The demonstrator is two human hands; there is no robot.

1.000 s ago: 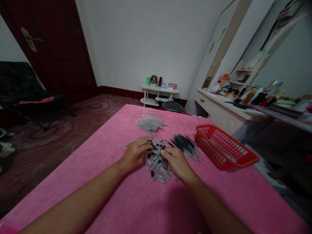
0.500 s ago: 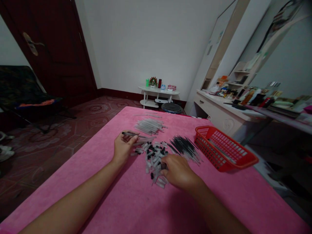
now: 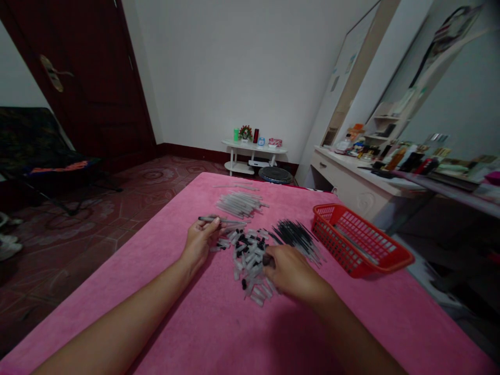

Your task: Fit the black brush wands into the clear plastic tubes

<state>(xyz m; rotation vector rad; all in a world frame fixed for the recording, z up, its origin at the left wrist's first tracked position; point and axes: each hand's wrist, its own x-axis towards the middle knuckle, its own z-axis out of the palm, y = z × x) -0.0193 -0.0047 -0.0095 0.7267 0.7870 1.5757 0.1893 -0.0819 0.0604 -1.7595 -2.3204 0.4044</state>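
My left hand [image 3: 200,240] pinches a slim pen barrel [image 3: 230,221], pale with a dark end, above the pink cloth. Close beneath it lie more pale barrels. My right hand [image 3: 287,268] is closed at the right side of a heap of clear and black pen caps [image 3: 250,255]; its fingertips are curled, and whatever they grip is hidden. Behind the heap lies a pile of pale pen barrels [image 3: 240,203]. Dark pen refills [image 3: 295,235] lie in a bundle just beyond my right hand.
A red plastic basket [image 3: 361,239] with a few thin sticks inside stands at the table's right. The pink cloth [image 3: 219,333] covers the table. A dresser [image 3: 359,179] crowded with bottles is at the right, a low white stand [image 3: 253,147] against the wall.
My right hand has shifted slightly right along the caps. The barrel in my left hand has tipped nearer level, and that hand sits slightly lower and to the right.
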